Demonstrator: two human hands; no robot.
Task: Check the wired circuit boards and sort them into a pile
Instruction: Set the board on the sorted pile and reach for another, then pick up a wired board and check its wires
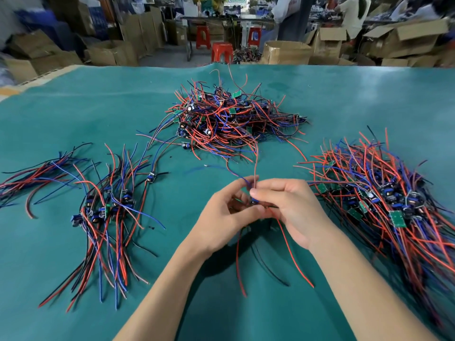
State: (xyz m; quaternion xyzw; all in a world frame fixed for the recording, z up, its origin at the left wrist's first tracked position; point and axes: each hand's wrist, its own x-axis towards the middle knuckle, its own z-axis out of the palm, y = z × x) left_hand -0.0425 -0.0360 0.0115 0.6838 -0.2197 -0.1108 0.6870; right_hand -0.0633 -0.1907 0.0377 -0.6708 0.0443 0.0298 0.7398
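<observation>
A small wired circuit board (pixel 253 201) is held above the green table mat (pixel 246 311) between both hands, mostly hidden by fingers. My left hand (pixel 221 215) grips it from the left and my right hand (pixel 290 207) pinches it from the right. Its red and blue wires rise above the fingers, while red and black wires hang below. A tangled heap of wired boards (pixel 229 119) lies at the table's middle back. A looser pile (pixel 105 207) lies at the left, and a large aligned pile (pixel 389 205) at the right.
One single board with wires (pixel 150 177) lies apart, just right of the left pile. Behind the table's far edge stand cardboard boxes (pixel 285 51), red stools (pixel 221 51) and another workbench where people are working.
</observation>
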